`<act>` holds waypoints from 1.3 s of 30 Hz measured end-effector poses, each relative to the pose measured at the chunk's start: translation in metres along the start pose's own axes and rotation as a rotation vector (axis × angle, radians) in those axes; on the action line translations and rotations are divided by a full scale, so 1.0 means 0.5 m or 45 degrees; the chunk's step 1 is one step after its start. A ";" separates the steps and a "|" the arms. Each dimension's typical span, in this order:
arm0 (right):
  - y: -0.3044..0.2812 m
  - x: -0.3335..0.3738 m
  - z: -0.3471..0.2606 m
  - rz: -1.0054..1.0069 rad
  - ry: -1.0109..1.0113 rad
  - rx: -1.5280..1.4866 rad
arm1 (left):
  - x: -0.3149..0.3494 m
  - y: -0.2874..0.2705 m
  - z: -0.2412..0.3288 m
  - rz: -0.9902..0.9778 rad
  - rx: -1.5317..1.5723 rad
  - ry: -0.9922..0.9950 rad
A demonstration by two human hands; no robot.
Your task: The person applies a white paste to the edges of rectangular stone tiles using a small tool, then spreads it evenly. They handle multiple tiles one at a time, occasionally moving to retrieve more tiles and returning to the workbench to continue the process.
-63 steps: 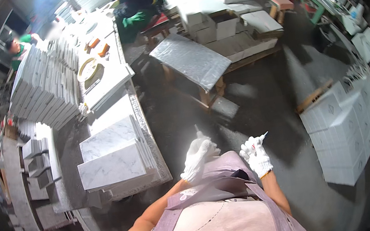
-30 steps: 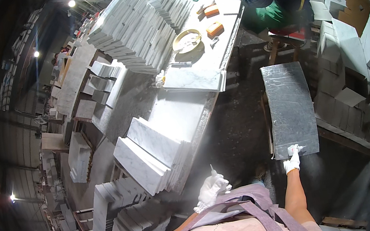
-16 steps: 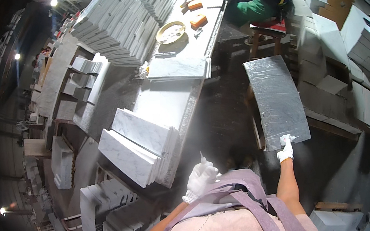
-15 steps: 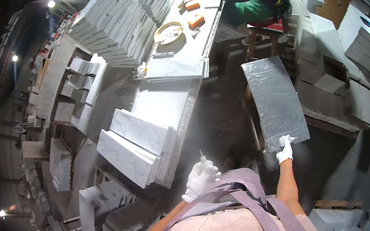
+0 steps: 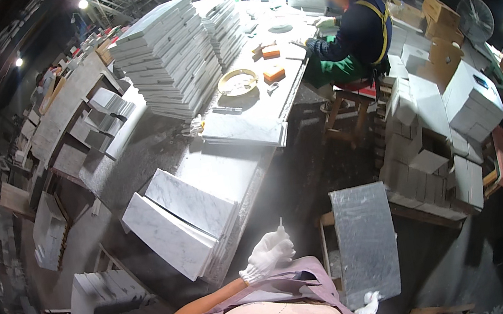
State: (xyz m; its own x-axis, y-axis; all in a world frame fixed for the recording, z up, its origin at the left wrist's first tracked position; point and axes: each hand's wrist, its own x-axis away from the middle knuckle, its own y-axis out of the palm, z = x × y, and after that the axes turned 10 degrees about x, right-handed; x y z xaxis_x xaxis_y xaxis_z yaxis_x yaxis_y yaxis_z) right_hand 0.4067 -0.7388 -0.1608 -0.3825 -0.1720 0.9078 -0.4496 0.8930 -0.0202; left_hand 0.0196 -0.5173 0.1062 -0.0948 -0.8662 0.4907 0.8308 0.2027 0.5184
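My left hand (image 5: 269, 257), in a white glove, is closed with a thin pale pointed piece (image 5: 281, 224) sticking up out of it. The rest of what it grips is hidden in the fist. Low in the view, my right hand (image 5: 370, 304), also gloved in white, is at the near edge of a long grey board (image 5: 365, 237) on a wooden stand. Its fingers are too small to make out. To the left of my left hand, veined white marble slabs (image 5: 168, 231) lean in a stack on the table end.
The long table (image 5: 213, 159) carries flat marble slabs (image 5: 240, 127), a round bowl (image 5: 237, 82), orange blocks (image 5: 274, 73) and tall tile stacks (image 5: 162, 60). A person (image 5: 349, 25) sits on a stool at its right. White boxes (image 5: 470, 98) and a fan (image 5: 475, 18) stand farther right.
My view has tilted up, bringing the seated person's head and the fan into sight. The grey board and my right hand now appear lower. My left hand keeps its grip on the pointed piece.
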 end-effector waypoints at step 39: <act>0.443 0.066 -0.093 -0.377 -0.464 0.537 | -0.083 0.011 -0.003 -0.396 0.153 0.138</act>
State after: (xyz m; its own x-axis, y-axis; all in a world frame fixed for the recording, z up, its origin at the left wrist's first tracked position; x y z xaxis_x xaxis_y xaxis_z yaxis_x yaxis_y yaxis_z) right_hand 0.3320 -0.5271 -0.1156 -0.4102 -0.5838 0.7006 -0.8298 0.5577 -0.0211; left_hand 0.0287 -0.4808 0.0876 -0.2691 -0.9371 0.2222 0.7000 -0.0319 0.7135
